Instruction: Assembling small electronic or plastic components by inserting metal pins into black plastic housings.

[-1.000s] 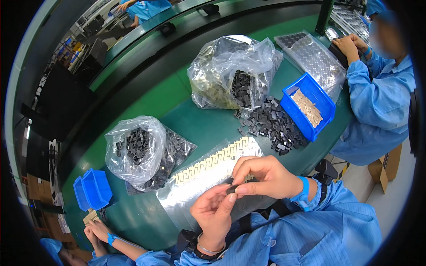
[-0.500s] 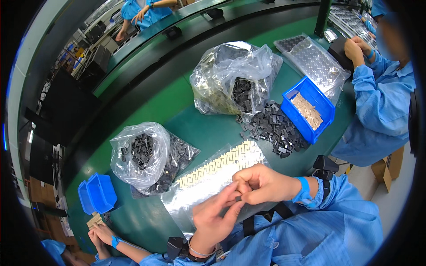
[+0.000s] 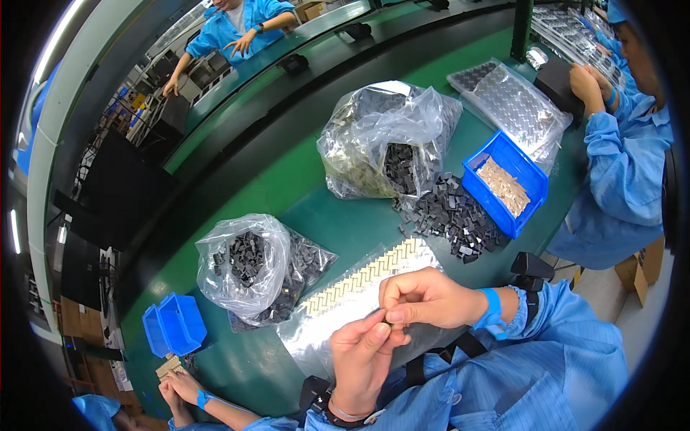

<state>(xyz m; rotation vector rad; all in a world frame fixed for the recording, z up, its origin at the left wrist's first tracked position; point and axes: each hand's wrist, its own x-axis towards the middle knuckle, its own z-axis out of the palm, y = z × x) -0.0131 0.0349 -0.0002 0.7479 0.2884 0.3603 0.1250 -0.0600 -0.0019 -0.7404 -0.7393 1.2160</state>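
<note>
My left hand (image 3: 363,359) and my right hand (image 3: 428,298) meet fingertip to fingertip over a silvery plastic sheet (image 3: 309,343). Pinched between them is a small black block, mostly hidden by the fingers; only a dark edge shows. Both thumbs press against the forefingers. Just beyond the hands, slanted rows of small cream strips (image 3: 363,274) lie along the sheet's far side. Farther off to the right, a loose heap of small black blocks (image 3: 456,219) spills from a large clear plastic bag (image 3: 352,144).
A second clear bag of black blocks (image 3: 248,255) stands left of the sheet. A blue bin (image 3: 528,219) of tan pieces sits right of the heap, near clear packing trays (image 3: 503,100). Another blue bin (image 3: 169,330) is far left. Co-workers' hands (image 3: 180,388) work at left, right and across.
The view has shifted, so the table's things appear a little lower and to the right. My left hand's fingers have drawn closer to the right's, covering more of the black block.
</note>
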